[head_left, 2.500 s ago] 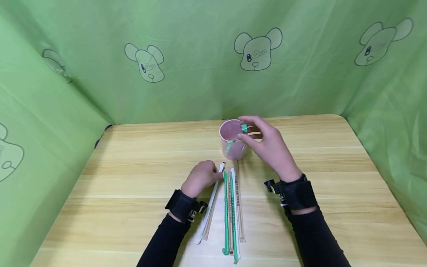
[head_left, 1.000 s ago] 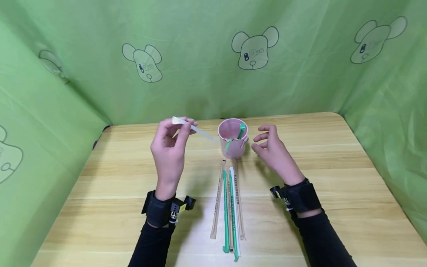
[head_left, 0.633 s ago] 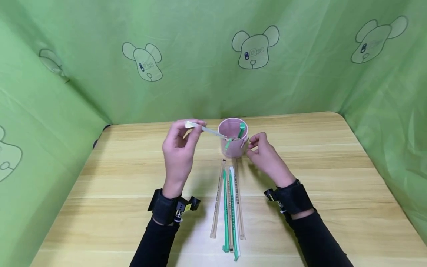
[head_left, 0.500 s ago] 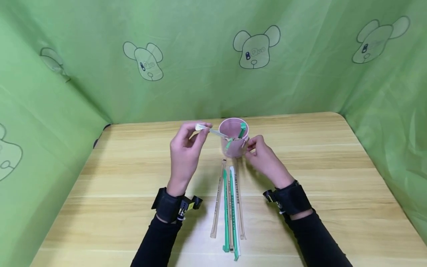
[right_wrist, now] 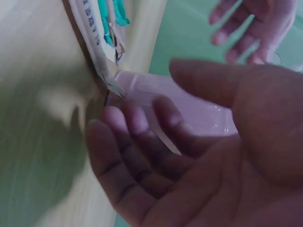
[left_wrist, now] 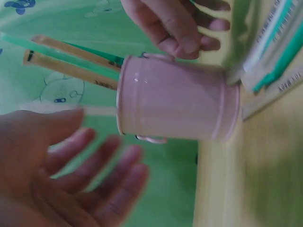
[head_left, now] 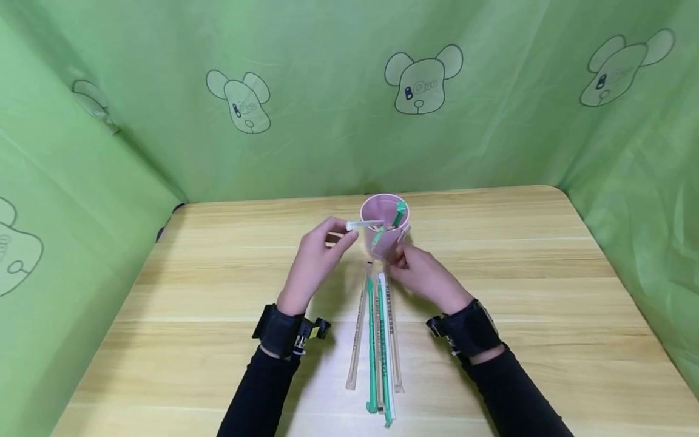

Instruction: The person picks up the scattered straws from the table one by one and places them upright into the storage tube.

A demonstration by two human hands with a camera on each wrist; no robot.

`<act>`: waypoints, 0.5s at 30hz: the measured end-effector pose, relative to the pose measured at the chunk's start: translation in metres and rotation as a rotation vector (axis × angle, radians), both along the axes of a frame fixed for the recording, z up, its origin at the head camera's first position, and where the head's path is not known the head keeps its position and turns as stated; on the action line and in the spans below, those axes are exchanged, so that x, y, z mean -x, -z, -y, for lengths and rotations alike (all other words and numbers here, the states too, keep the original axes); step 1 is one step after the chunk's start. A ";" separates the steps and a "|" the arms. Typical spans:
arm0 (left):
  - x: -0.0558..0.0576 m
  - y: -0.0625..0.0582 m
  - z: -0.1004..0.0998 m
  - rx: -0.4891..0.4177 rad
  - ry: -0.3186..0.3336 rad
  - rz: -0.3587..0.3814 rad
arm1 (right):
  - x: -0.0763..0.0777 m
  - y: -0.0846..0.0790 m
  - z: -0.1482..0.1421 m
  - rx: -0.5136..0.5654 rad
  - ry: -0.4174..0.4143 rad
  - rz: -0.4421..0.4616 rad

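Observation:
At the left rim of a small pink bucket (head_left: 382,244), my left hand (head_left: 314,258) holds a white wrapped straw (head_left: 364,224) near its end, between thumb and fingers. The straw lies nearly level in the head view, its far end over the bucket. My right hand (head_left: 426,273) is low at the bucket's front right, by the far ends of the straws on the table. Its fingers (right_wrist: 137,156) are loosely curled, thumb apart, with nothing seen between them. Green straws (left_wrist: 61,45) and brown straws (left_wrist: 71,71) stand tilted in the bucket.
Below the bucket several wrapped straws lie side by side on the wooden table (head_left: 218,340): a brown straw (head_left: 357,340) at the left, a green straw (head_left: 372,358), a white straw and more. A green curtain (head_left: 327,91) stands behind and at both sides.
My left hand took the white straw from the table, lifted it and brought it right to the bucket. My right hand let a green straw into the bucket, then moved down toward the table straws.

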State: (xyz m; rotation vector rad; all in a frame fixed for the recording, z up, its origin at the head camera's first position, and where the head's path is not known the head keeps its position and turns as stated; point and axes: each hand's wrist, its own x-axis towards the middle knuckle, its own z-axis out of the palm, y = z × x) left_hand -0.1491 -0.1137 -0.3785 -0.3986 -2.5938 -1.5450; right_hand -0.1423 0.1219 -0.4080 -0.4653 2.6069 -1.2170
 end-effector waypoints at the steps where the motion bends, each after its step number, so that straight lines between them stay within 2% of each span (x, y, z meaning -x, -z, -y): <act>1: -0.001 0.001 0.001 0.038 0.007 0.044 | -0.001 0.002 0.001 -0.016 -0.021 0.003; 4: -0.003 0.004 0.004 0.134 0.048 0.141 | -0.004 0.008 0.007 -0.059 -0.068 0.014; 7: -0.004 0.005 0.005 0.188 0.079 0.205 | -0.006 0.014 0.013 -0.091 -0.089 -0.022; 11: -0.005 0.004 0.006 0.197 0.090 0.236 | -0.005 0.019 0.017 -0.119 -0.080 -0.098; 15: -0.004 0.003 0.006 0.205 0.086 0.244 | -0.004 0.019 0.017 -0.149 -0.063 -0.095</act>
